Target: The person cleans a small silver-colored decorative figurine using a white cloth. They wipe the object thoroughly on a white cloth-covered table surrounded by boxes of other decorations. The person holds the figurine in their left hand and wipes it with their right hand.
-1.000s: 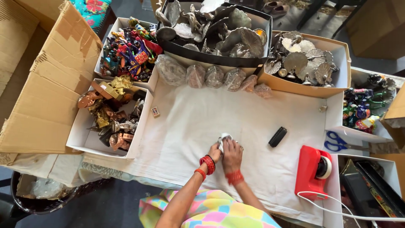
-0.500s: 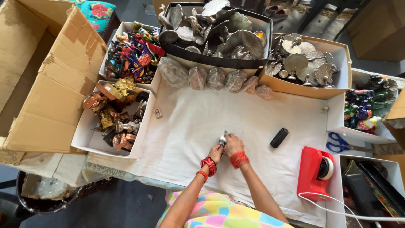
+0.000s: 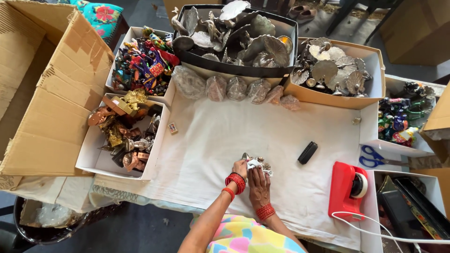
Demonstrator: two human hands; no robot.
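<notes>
Your hands meet on a small silver trinket, lower centre of the frame.
Your left hand and right hand both clasp the small silver trinket on the white cloth (its axis unclear); a red tape dispenser sits lower right, brown cartons left.

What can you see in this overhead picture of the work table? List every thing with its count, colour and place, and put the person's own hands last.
White cloth: one, covers the table.
Small silver ornament: one, centre, in both hands.
Black brush: one, right of the ornament.
Red tape dispenser: one, right edge of the cloth.
Blue scissors: one, above the dispenser.
Wrapped bundles: about six, clear film, in a row at the back.
Black tray: one, silver pieces, back centre.
White boxes of figurines: two, left, colourful and brassy.
Brown carton: one, open, far left.
Left hand: red bangles, on the ornament.
Right hand: red bangles, on the ornament.
</notes>
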